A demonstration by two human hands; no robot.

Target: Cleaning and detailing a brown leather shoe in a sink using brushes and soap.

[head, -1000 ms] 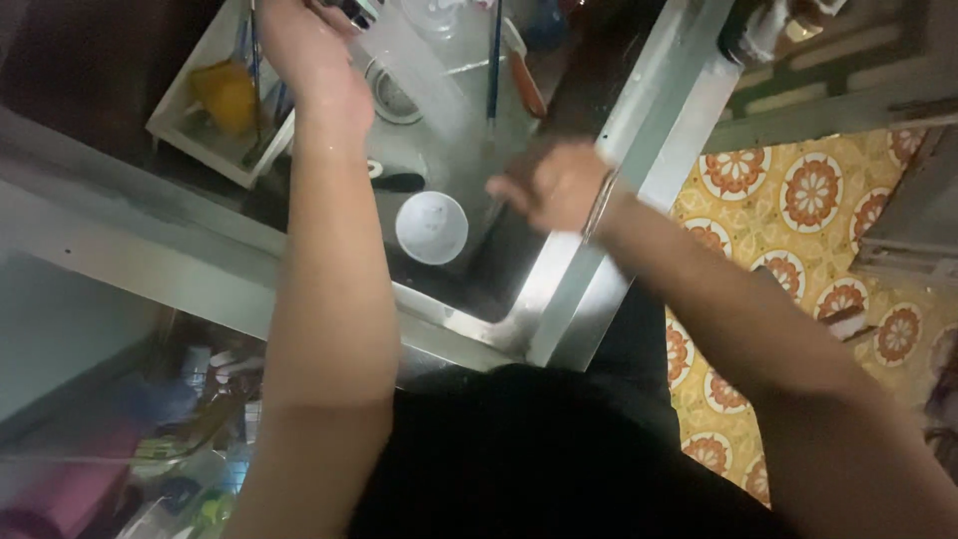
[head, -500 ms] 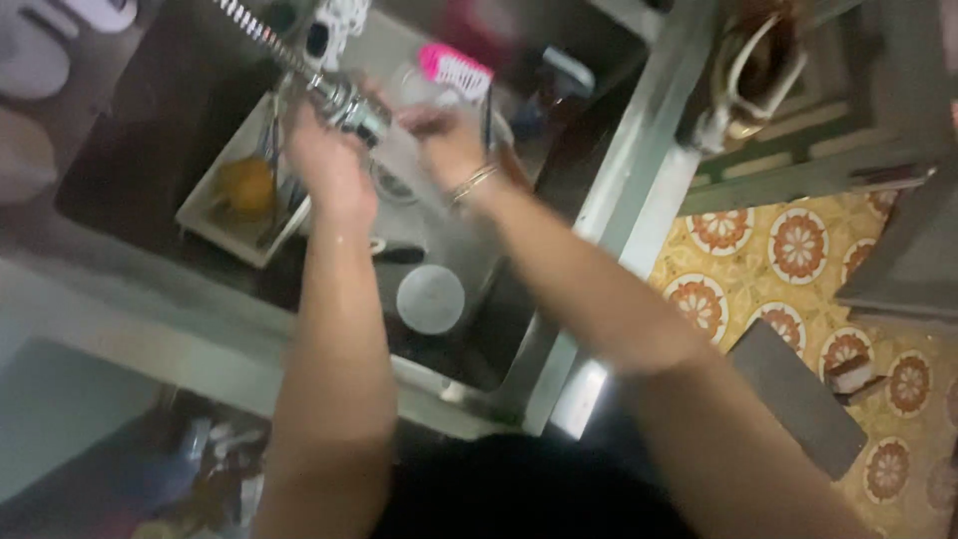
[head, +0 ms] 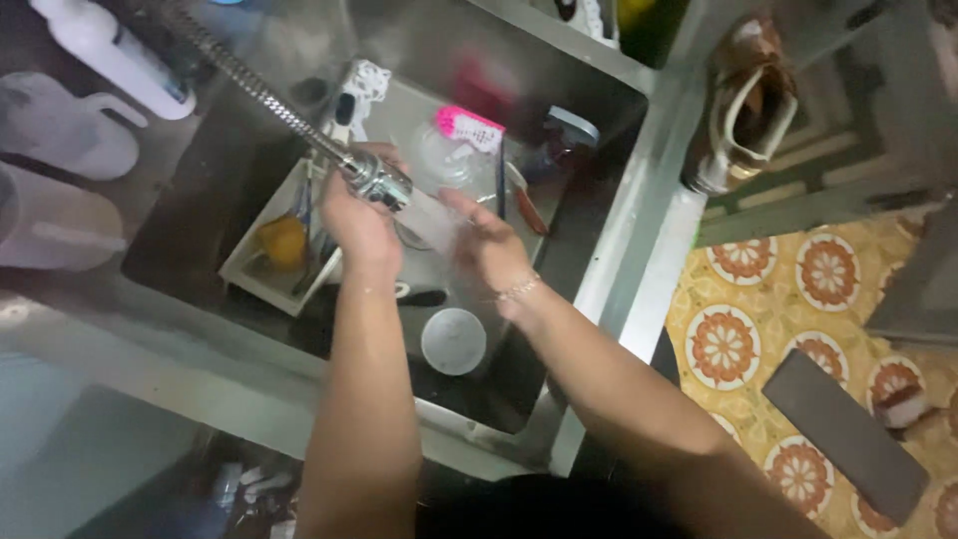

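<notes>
My left hand (head: 354,228) grips the metal spray head (head: 377,180) of a flexible faucet hose (head: 239,80) over a steel sink (head: 624,262). Water sprays from the head towards my right hand (head: 491,252), which is cupped just to its right with a thin bracelet on the wrist. A blurred, translucent patch lies between the two hands. It could be water or a clear item, and I cannot tell which. Below the hands a round white lid or cup (head: 454,341) lies in the basin.
A white tray (head: 261,284) holding an orange object (head: 283,243) sits in the sink's left side. A pink scrubber (head: 467,128) lies further back. White jugs (head: 70,130) stand on the left counter. At right are patterned floor tiles (head: 723,344) and a grey mat (head: 843,434).
My right hand has moved up from the sink's right side to the spray head beside my left hand. The view has tilted, so more of the floor shows.
</notes>
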